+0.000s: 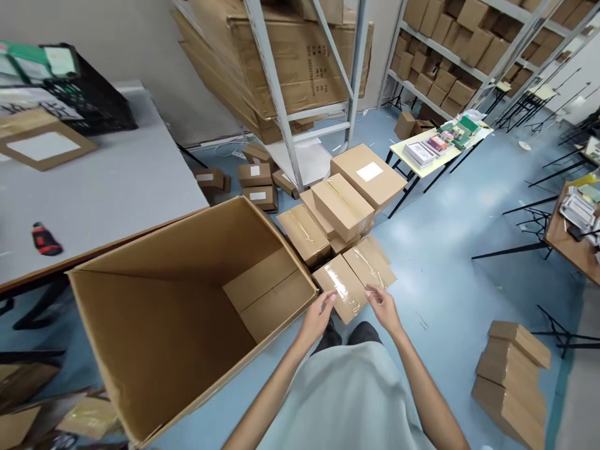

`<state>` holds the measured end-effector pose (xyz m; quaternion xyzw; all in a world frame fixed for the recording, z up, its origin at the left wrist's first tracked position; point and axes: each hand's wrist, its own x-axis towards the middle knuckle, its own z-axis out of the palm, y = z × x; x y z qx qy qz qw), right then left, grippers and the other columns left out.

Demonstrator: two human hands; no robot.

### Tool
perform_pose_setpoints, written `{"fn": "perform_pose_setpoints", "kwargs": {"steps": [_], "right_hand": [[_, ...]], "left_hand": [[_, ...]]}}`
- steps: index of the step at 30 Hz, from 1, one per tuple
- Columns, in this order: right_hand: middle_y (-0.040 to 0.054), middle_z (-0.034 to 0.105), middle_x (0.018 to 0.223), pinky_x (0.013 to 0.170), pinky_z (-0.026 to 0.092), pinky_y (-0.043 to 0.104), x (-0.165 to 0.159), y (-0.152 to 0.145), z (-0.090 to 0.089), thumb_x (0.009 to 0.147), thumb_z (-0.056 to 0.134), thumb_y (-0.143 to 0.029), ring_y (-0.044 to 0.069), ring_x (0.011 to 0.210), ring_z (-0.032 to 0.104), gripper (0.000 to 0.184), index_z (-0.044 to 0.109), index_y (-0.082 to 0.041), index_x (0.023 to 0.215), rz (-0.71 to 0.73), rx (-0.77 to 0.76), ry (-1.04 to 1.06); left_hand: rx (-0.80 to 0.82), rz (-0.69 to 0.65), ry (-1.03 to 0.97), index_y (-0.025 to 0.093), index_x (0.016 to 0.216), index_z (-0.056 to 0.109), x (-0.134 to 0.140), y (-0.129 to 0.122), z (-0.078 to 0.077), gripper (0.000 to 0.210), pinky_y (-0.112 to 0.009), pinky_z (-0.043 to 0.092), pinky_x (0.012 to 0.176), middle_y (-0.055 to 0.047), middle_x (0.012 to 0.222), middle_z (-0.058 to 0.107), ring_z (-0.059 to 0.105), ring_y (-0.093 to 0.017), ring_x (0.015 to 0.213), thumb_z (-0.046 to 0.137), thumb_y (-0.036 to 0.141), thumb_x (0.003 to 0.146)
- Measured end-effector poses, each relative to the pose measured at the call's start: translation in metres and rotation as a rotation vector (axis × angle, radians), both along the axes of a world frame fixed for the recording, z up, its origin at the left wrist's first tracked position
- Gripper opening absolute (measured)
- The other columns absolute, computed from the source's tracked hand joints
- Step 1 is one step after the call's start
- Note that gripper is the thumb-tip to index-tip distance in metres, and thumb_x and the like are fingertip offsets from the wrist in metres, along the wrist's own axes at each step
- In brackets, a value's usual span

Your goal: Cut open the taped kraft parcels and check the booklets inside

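Note:
My left hand is over the near left edge of a taped cardboard box, its fingers loosely curved. Over the same box's right side reaches my right hand, fingers bent and slightly apart. Both hands look open with nothing gripped; whether the fingertips touch the box I cannot tell. A second taped box lies right beside the first. To my left stands a large carton with its top open and bare cardboard inside.
Behind the taped boxes, more cartons are stacked by a metal rack. A grey table at left bears a red-and-black tool and a black crate. Another box stack stands right.

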<state>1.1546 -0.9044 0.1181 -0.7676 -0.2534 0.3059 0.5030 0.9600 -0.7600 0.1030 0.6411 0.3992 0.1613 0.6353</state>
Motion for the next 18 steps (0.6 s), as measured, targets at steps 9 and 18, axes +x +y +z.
{"fn": "perform_pose_setpoints", "kwargs": {"steps": [9,18], "right_hand": [[0.0224,0.08,0.138,0.106,0.064,0.053,0.153,0.094,0.003,0.083,0.074,-0.081,0.036,0.115,0.081,0.082,0.078,-0.017,0.134,0.098,-0.033,-0.103],[0.0275,0.072,0.149,0.106,0.063,0.052,0.232,0.224,-0.019,0.082,0.068,-0.091,0.036,0.114,0.079,0.108,0.067,-0.008,0.152,0.202,0.075,-0.141]], "left_hand": [[-0.118,0.287,-0.084,0.019,0.134,0.074,0.082,0.052,-0.012,0.055,-0.051,0.047,0.129,-0.017,0.15,0.074,0.069,-0.033,0.143,0.064,0.061,0.101],[-0.138,0.426,-0.028,0.014,0.167,0.05,0.204,0.114,0.005,0.088,-0.055,0.042,0.131,-0.028,0.172,0.051,0.054,-0.04,0.159,0.076,0.063,0.098]]}}
